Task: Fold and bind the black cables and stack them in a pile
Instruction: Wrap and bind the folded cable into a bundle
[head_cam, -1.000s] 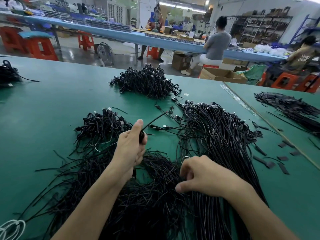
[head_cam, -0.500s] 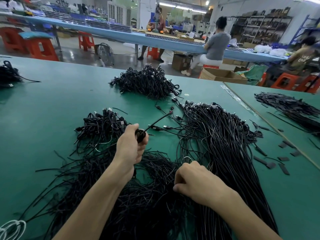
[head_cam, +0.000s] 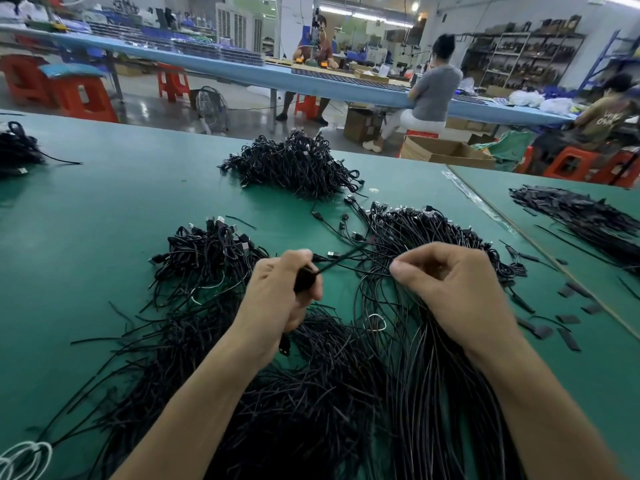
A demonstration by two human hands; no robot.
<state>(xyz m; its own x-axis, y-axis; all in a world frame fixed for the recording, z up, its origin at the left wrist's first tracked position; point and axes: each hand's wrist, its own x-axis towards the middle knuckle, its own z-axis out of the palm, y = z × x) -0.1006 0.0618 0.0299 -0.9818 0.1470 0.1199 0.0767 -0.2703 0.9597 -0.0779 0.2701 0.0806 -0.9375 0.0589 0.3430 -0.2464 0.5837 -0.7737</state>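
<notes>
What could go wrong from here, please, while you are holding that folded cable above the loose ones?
The folded cable is gripped only by the left hand, with no tie visible around it, so the folds might spring open.
Its free end runs out over the loose cables and could snag one and drag it along.
I cannot tell what the right hand pinches; a thin tie could easily drop into that heap.

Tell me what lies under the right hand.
Loose black cables fan out across the green table beneath the right hand. The hand covers the strands directly below it, and whatever its fingertips may pinch is hidden.
</notes>
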